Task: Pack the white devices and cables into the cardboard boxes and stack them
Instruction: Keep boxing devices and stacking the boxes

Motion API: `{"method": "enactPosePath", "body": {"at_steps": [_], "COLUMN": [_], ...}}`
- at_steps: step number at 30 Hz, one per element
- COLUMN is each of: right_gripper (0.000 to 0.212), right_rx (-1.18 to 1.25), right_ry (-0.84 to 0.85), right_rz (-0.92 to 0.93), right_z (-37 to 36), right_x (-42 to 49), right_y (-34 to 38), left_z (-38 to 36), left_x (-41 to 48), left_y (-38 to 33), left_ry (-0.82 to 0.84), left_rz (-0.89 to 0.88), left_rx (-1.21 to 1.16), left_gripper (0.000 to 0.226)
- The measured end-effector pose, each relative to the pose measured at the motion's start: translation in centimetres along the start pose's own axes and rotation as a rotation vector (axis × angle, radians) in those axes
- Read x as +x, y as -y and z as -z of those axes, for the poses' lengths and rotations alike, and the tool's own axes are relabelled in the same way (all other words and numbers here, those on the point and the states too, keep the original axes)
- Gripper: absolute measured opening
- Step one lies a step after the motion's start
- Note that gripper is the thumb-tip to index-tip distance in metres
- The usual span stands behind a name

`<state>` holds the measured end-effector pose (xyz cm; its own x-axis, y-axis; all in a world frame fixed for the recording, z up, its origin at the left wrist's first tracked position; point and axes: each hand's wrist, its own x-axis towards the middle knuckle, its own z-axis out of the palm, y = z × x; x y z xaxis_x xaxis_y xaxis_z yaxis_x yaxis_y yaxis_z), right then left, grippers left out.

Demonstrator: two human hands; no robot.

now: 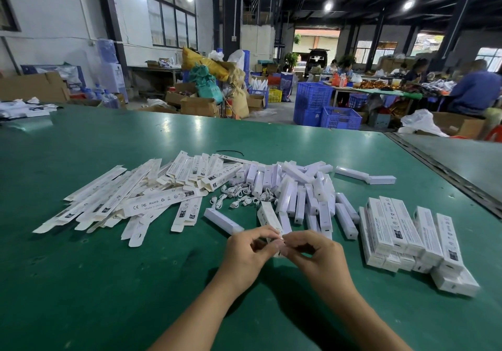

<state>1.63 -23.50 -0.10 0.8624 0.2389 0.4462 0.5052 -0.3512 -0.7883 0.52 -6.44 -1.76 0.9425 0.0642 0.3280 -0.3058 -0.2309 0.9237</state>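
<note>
Hands: left hand [244, 250] and right hand [317, 253] each pinch the near end of one long white cardboard box [267, 216] at six o'clock
Done: stack of closed white boxes [407, 239] at three o'clock
Left: loose white bar-shaped devices [298, 196] at twelve; coiled white cables [239, 200] beside them; flat unfolded cartons [152, 201] at ten; most work apparently remains

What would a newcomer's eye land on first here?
The left hand and right hand meet at bottom centre, both pinching the near end of a white box. Behind them a sprawl covers the green table: flat cartons on the left, loose white devices and cables in the middle. On the right sits a stack of packed boxes.
</note>
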Motion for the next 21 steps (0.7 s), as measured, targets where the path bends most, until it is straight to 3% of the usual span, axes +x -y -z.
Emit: {"method": "enactPosePath", "body": {"at_steps": [4, 8, 12, 17, 21], "right_gripper": [0.012, 0.026, 0.028, 0.074, 0.061], "right_rx": [0.098, 0.161, 0.206, 0.21, 0.241], "right_ry": [-0.006, -0.016, -0.099, -0.145, -0.168], "right_rz": [-0.075, -0.132, -0.147, -0.308, -0.327], "right_z": [0.0, 0.1, -0.3, 0.2, 0.8], "right_x": [0.1, 0.0, -0.1, 0.6, 0.7], "right_y": [-0.1, -0.2, -0.6, -1.8, -2.0], "left_z": [-0.1, -0.2, 0.2, 1.5, 2.4], "left_x": [-0.1, -0.1, -0.1, -0.1, 0.1], "left_y": [-0.2, -0.7, -1.7, -2.9, -2.7], "left_ry": [-0.028, -0.033, -0.024, 0.109, 0.152], "left_rz": [-0.026, -0.017, 0.052, 0.199, 0.249], "left_rx": [-0.045, -0.144, -0.382, -0.849, -0.939], "left_gripper": [0.02, 0.026, 0.011, 0.008, 0.057]}}
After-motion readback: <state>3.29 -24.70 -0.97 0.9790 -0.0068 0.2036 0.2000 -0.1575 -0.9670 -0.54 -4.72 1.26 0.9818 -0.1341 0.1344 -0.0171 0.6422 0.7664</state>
